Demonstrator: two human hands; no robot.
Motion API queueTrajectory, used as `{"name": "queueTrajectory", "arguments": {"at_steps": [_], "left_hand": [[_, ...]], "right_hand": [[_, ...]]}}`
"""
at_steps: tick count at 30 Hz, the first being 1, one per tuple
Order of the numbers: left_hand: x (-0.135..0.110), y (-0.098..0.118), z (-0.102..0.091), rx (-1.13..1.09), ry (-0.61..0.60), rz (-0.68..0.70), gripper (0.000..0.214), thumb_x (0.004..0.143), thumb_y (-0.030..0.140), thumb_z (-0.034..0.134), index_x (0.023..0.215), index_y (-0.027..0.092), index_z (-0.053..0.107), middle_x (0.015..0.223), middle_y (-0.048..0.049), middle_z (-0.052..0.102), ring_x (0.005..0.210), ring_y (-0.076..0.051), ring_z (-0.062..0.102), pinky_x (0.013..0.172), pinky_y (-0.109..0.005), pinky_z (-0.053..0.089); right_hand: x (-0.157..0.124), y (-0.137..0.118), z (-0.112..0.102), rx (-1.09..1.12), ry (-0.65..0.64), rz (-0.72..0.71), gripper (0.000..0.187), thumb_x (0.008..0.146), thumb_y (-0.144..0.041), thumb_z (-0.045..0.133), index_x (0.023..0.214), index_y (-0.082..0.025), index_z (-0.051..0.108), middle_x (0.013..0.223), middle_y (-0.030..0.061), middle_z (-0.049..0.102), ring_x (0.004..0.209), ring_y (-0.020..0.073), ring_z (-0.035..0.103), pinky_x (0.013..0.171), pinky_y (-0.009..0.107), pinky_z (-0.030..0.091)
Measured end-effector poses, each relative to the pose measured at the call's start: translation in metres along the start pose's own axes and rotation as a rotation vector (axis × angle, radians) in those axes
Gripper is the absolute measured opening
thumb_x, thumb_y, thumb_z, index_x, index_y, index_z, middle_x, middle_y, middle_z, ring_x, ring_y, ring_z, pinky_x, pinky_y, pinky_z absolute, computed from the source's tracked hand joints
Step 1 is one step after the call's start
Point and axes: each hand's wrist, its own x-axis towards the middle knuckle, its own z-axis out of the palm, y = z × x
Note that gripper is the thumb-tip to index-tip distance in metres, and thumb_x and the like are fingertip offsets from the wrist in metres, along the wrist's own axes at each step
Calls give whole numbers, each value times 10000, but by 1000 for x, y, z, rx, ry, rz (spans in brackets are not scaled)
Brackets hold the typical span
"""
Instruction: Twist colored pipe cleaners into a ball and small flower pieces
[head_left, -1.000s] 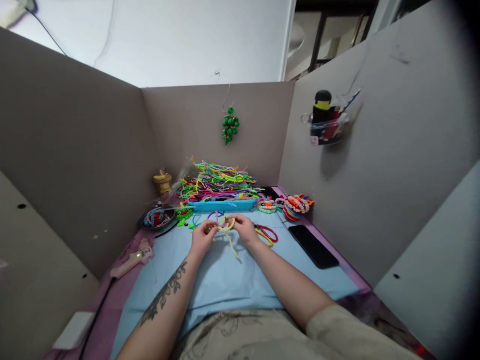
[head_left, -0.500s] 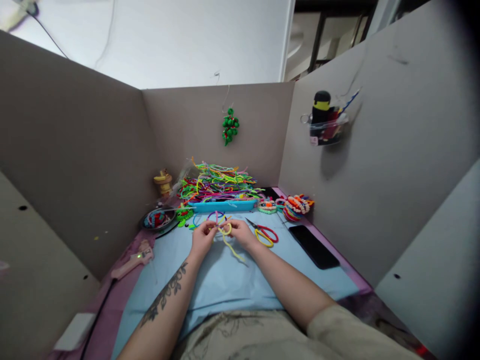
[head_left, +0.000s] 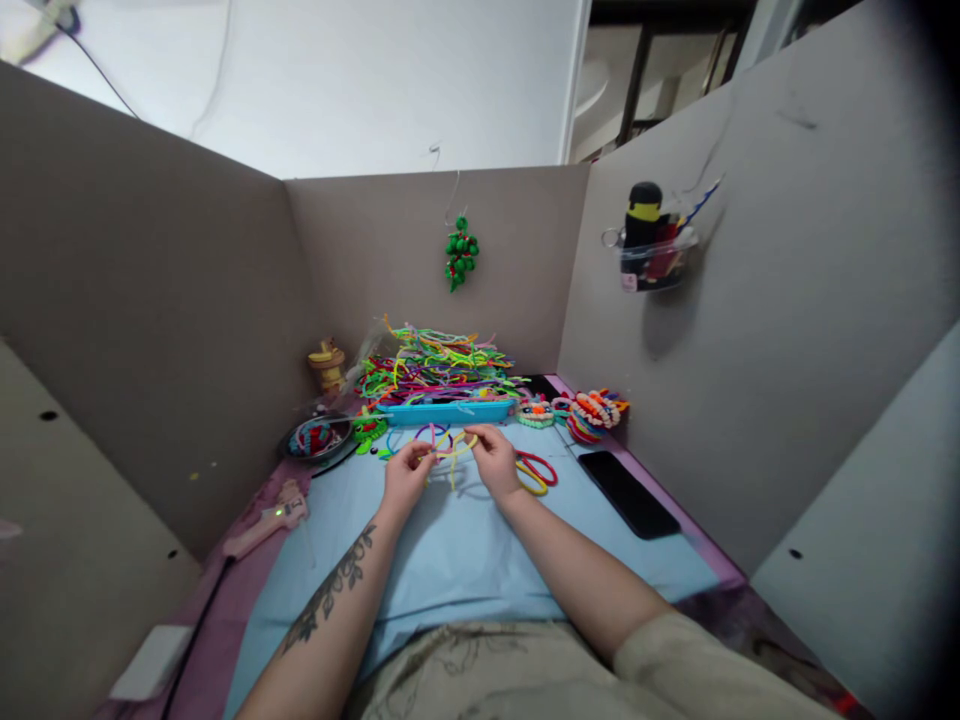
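Between my hands is a bundle of bent pipe cleaners in pink, blue, purple and yellow. My left hand [head_left: 409,475] pinches the bundle near the pink pipe cleaner [head_left: 433,436]. The fingertips of my right hand [head_left: 495,462] are closed on the looped yellow pipe cleaner [head_left: 466,446], to the right of the bundle. A short yellow tail hangs below the loop. Scissors [head_left: 537,472] with red and yellow handles lie beside my right hand, which hides their blades.
A blue tray [head_left: 450,412] holds a heap of coloured pipe cleaners [head_left: 442,360] at the back. A phone [head_left: 628,494] lies right, a pink glue gun [head_left: 270,520] left. A bowl [head_left: 319,455] and finished pipe-cleaner pieces [head_left: 592,412] stand near the grey partitions.
My right hand has moved slightly up and away from the left, drawing the yellow pipe cleaner into a wider loop. Its hanging tail is shorter. My left hand stays in place.
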Motion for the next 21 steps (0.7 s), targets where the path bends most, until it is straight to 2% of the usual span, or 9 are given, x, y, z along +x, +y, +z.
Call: {"name": "queueTrajectory", "arguments": {"at_steps": [5,12,18,21], "left_hand": [[0,2,0,-5,-16,10,226,638,296,633,806,150,593,616,-9,643,488,-109,544,453,-204,388],[-1,3,1,-35,-13,14,207,645,292,628,795,156,586,640,-9,647,527,-113,568,486,-208,413],[-1,3,0,12,-17,10,210,648,299,634,792,154,589,608,8,627,445,-84,489,425,-193,360],[-1,0,-1,4,-23,27,222,652,309,637,803,153,592,656,-2,632,496,-97,524,462,-200,392]], "right_hand": [[0,-9,-2,-69,68,-118,157,777,-264,523,860,-201,640,898,68,602,876,175,556,785,323,463],[-3,-14,-7,-167,-6,-352,187,787,-202,515,947,-234,608,1028,63,568,989,185,533,887,366,419],[-4,-15,-7,-195,-41,-399,168,807,-192,487,950,-224,570,1008,67,585,983,182,541,859,370,443],[-8,-19,-8,-256,-133,-469,206,806,-177,475,980,-238,565,1033,66,581,991,182,539,867,376,446]]}}
